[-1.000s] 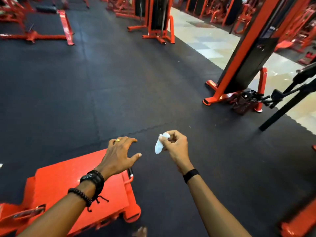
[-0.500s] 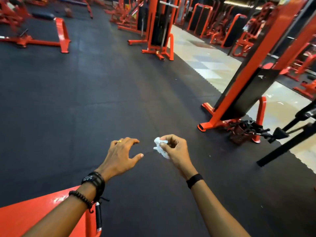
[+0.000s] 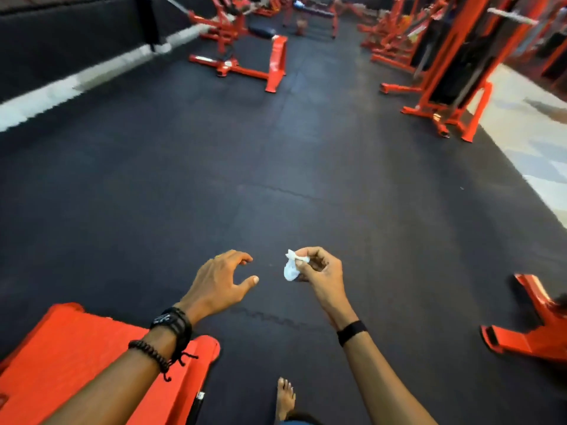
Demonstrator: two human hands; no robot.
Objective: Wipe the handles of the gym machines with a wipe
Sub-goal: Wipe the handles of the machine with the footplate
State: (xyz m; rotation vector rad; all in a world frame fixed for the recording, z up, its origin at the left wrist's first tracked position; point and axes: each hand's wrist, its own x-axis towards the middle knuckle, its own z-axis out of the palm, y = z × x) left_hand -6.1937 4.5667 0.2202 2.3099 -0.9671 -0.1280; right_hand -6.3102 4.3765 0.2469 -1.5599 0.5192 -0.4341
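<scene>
My right hand (image 3: 319,273) pinches a small crumpled white wipe (image 3: 291,269) between thumb and fingertips, held out in front of me over the black floor. A short gap to its left, my left hand (image 3: 219,282) hovers with fingers spread and loosely curved, holding nothing. Neither hand touches a machine, and no machine handle is within reach of them. Orange gym machines (image 3: 245,61) stand far ahead.
An orange platform (image 3: 70,357) lies at my lower left under my left forearm. An orange machine foot (image 3: 534,326) sits at the right edge. A tall orange cable tower (image 3: 451,78) stands at the far right beside pale tiles. My bare foot (image 3: 285,398) is on the black rubber floor (image 3: 214,179).
The view has swung left: the near cable tower slid out to the right and a far bench machine came into view. Both hands kept their pose, the wipe still pinched in my right.
</scene>
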